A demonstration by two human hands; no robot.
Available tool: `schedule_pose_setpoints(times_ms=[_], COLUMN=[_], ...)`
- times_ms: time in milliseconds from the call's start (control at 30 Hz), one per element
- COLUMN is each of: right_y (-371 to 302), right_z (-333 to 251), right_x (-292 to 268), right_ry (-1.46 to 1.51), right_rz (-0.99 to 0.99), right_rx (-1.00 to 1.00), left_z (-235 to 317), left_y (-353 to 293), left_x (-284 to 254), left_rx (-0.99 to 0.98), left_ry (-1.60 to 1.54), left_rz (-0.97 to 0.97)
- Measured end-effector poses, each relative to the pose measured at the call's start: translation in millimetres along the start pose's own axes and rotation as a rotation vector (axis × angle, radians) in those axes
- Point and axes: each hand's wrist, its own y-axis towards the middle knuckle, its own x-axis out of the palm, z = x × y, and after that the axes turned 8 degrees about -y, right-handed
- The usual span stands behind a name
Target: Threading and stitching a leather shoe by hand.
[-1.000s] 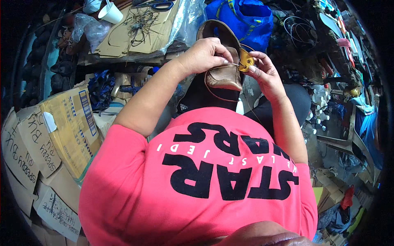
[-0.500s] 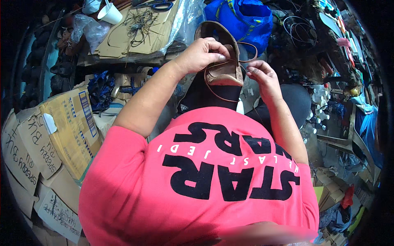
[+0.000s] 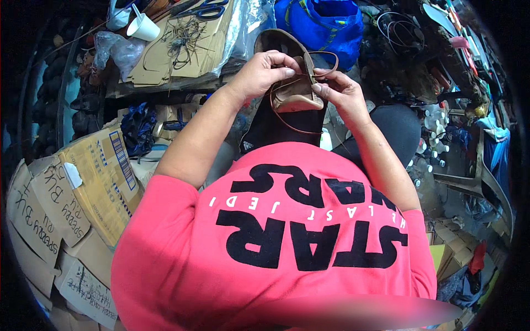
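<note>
A brown leather shoe (image 3: 298,102) rests over my dark-trousered leg, its opening facing up. My left hand (image 3: 264,73) is closed in a pinch over the opening, and a thin brown lace (image 3: 298,131) runs out near its fingertips. One stretch of that lace hangs in a curve below the shoe; another loops out past the right edge. At that edge my right hand (image 3: 343,98) pinches the shoe's rim between thumb and fingers. The exact spot under the left fingertips is hidden.
Flat cardboard (image 3: 157,63) with a tangle of cut laces (image 3: 185,44), scissors (image 3: 207,9) and a white cup (image 3: 143,27) lies at the far left. Beyond the shoe is a blue bag (image 3: 326,33). Cardboard boxes (image 3: 99,176) stand left; small bottles (image 3: 433,129) sit right.
My right hand has moved left and in to the shoe's edge, where its fingers now pinch. The left hand and the shoe have shifted slightly to the left.
</note>
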Motion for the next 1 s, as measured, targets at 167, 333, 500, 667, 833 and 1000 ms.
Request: schedule_pose_setpoints(times_ms=[167, 333, 500, 667, 833, 1000], right_y=[1, 5, 5, 7, 7, 9], right_z=[3, 8, 6, 6, 6, 8], right_x=[3, 3, 2, 2, -2, 1], right_ry=[-0.038, -0.067, -0.232, -0.200, -0.240, -0.302], right_rz=[0.005, 0.047, 0.051, 0.018, 0.053, 0.161], right_rx=[-0.033, -0.027, -0.069, -0.067, -0.161, -0.247], left_z=[-4, -9, -9, -3, -9, -8], left_y=[3, 5, 4, 5, 11, 29], left_x=[2, -6, -5, 11, 14, 23], left_rx=[0.070, 0.060, 0.084, -0.119, 0.138, 0.136], left_ry=[0.207, 0.273, 0.285, -0.074, 0.071, 0.542], left_rz=[0.033, 0.027, 0.041, 0.053, 0.083, 0.297])
